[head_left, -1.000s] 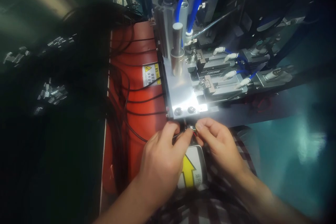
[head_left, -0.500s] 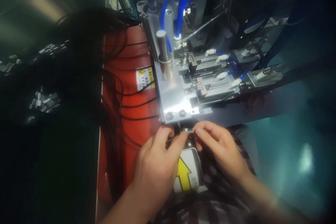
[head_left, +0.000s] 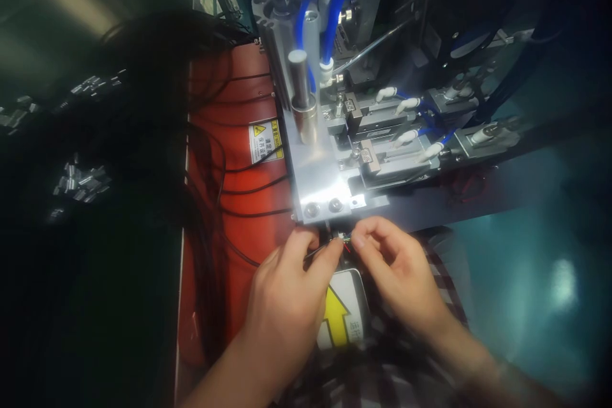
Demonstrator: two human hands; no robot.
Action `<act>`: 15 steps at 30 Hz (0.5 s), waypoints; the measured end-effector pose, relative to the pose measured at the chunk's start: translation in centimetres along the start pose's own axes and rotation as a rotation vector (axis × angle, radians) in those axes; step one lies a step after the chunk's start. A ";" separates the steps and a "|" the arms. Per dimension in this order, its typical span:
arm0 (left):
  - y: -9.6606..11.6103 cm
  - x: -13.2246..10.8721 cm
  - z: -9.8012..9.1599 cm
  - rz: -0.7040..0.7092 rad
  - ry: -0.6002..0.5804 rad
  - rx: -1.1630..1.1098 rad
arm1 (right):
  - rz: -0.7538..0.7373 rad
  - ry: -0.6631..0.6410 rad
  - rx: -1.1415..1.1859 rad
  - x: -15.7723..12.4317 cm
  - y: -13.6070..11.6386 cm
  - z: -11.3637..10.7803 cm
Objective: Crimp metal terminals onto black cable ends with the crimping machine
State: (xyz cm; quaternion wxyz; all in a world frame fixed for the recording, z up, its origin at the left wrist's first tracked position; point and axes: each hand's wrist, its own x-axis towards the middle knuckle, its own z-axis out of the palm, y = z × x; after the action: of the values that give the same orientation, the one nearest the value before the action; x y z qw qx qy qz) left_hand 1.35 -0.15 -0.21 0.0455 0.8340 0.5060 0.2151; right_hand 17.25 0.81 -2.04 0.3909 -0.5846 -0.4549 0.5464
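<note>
At the front of the machine, my left hand (head_left: 287, 296) is closed on a thin black cable (head_left: 314, 251), which shows between its thumb and index finger. From its fingertips come fine coloured wires (head_left: 347, 246), one of them red, spreading toward the right. My right hand (head_left: 399, 264) is closed in a pinch at the tips of these wires; the exact contact is too small to make out. Just above both hands lies the front end of a shiny metal plate (head_left: 318, 188) with two screws. A white panel with a yellow arrow (head_left: 336, 315) sits below the fingers.
Several black cables lie across an orange-red surface (head_left: 243, 223) on the left, near a warning label (head_left: 266, 141). Farther left are dark cable bundles with shiny metallic ends (head_left: 81, 182). Pneumatic cylinders (head_left: 399, 162) and blue hoses (head_left: 342, 3) fill the machine beyond.
My right hand's fingers have shifted very slightly at the wire ends. The left hand keeps its grip on the cable. The view has moved a little.
</note>
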 end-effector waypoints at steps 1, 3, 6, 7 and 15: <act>0.0 0.0 0.0 -0.001 0.001 0.000 | -0.021 0.001 -0.013 0.0 0.1 0.1; 0.0 0.1 0.0 -0.004 0.010 0.000 | -0.028 -0.004 -0.012 -0.1 0.1 0.1; 0.0 0.1 0.1 -0.007 0.014 0.001 | 0.005 -0.007 0.018 -0.1 0.1 0.1; 0.0 0.1 0.1 -0.006 0.012 -0.002 | 0.016 -0.007 0.026 -0.1 0.0 0.1; 0.1 0.2 0.0 0.007 0.020 -0.007 | 0.084 -0.020 0.060 0.0 0.1 0.3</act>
State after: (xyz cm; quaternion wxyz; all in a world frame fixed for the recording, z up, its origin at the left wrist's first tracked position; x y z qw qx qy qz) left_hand 1.46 -0.06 -0.11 0.0424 0.8335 0.5027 0.2253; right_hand 17.00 0.79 -2.14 0.3806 -0.5858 -0.4172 0.5813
